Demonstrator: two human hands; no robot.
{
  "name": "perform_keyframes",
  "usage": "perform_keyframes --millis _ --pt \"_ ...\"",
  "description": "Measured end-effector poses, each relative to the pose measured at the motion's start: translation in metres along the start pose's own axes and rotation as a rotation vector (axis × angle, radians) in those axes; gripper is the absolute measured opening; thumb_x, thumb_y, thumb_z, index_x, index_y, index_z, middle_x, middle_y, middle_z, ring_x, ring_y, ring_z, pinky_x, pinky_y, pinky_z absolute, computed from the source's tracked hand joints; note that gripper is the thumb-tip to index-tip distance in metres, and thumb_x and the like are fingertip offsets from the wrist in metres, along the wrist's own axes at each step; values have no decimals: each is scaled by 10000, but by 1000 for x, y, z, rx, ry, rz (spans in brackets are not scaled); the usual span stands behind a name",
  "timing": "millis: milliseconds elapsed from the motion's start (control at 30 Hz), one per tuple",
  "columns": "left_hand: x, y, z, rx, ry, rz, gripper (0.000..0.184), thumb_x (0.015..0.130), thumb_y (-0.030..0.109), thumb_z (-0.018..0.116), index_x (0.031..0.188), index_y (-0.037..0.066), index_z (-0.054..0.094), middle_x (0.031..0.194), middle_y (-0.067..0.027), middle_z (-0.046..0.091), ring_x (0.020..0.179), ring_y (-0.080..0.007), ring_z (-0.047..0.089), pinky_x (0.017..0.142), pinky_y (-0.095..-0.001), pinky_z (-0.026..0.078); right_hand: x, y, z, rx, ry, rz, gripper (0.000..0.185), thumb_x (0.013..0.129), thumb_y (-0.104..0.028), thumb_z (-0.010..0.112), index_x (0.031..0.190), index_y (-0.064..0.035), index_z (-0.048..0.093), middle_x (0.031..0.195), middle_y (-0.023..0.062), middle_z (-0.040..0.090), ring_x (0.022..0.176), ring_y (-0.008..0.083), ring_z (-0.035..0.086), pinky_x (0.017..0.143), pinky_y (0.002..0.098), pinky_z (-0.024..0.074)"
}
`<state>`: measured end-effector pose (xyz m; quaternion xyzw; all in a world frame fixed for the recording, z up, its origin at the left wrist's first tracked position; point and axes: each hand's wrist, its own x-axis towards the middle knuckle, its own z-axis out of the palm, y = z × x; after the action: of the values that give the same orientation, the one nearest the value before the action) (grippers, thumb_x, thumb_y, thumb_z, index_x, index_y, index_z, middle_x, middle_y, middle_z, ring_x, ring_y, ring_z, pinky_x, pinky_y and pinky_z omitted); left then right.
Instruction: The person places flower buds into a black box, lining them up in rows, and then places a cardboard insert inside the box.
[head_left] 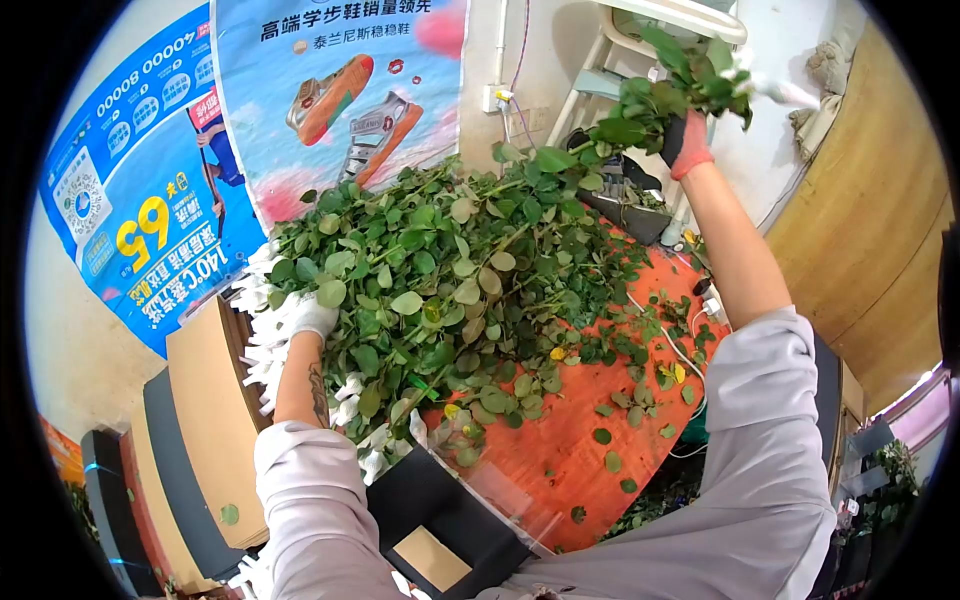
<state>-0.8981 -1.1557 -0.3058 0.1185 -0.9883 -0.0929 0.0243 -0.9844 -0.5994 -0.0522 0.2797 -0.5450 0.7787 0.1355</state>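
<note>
My right hand (688, 145), in a pink and dark glove, is raised at the upper right, closed around leafy green stems (655, 105). White wrapped heads show at the far end of these stems. On the left, my left hand (312, 314) wears a white glove and touches the left edge of a large heap of leafy stems (430, 270). Leaves hide its fingers. White wrapped heads (265, 345) stick out beside it, along the left side of the heap. The heap lies on an orange-red table (560, 440).
Cardboard boxes (205, 400) stand at the left. A black box (440, 520) sits at the table's near edge. White cables (680, 350) run over the right side. A chair (690, 20) stands behind. Posters (340, 90) hang on the wall. Loose leaves are scattered about.
</note>
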Motion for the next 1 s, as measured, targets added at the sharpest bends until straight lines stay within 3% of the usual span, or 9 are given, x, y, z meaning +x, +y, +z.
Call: perform_keyframes --millis 100,167,233,367,667,767,867,933,1000 --pt "-15 23 -24 -11 -9 -66 448 890 366 364 1128 75 608 1184 -143 586 1124 -317 531 938 -400 409 -37 12 15 125 57 99 360 946 -263 420 1233 -55 485 1183 98 562 1026 225 564 876 363 458" --pt "-21 35 -28 249 419 291 333 866 322 462 1011 83 644 1183 -120 580 1178 -289 483 964 -347 379 -58 30 38 164 236 183 370 954 -266 407 1255 -58 464 1184 99 559 1062 230 546 911 355 437" --pt "-27 62 -67 240 443 419 277 841 301 529 946 68 637 1138 -101 588 1139 -283 499 933 -347 396 -73 73 60 454 -293 37 362 939 -259 440 1235 -55 474 1120 98 572 1011 241 551 905 355 435" --pt "-42 97 -116 26 332 407 305 852 359 530 960 84 607 958 -135 618 922 -311 589 799 -421 460 -94 98 126 -1048 -420 -553 350 929 -234 457 1228 -53 472 1127 88 564 1013 228 547 898 352 439" --pt "-29 22 -138 107 440 113 275 839 314 451 917 134 644 926 -118 666 855 -319 634 729 -420 499 -11 63 13 -1197 163 -527 332 907 -178 497 1213 -51 467 1141 67 547 1017 200 539 881 345 448" --pt "-41 -20 -126 48 462 69 224 840 262 472 932 139 635 919 -136 655 847 -346 621 723 -444 493 -10 2 -13 10 258 -293 292 893 -229 522 1135 -67 544 1038 68 604 852 212 627 737 376 518" --pt "-23 -97 -95 151 376 200 188 820 231 520 951 148 627 909 -151 652 844 -351 619 721 -452 490 -19 -17 -61 -103 460 -250 305 918 -265 439 1055 -43 596 938 67 638 825 224 627 708 362 507" --pt "-59 -89 -101 357 376 252 208 805 213 537 989 146 606 886 -167 644 838 -351 618 711 -451 483 -34 -29 -64 334 325 -208 348 928 -258 374 1126 -59 580 1076 66 624 969 202 595 821 349 473" --pt "-78 -76 -92 22 550 133 204 796 254 561 964 140 582 856 -156 636 808 -335 617 690 -448 474 -37 -27 -63 431 335 -191 346 929 -273 375 1121 -64 574 1082 60 618 953 211 587 814 355 467"
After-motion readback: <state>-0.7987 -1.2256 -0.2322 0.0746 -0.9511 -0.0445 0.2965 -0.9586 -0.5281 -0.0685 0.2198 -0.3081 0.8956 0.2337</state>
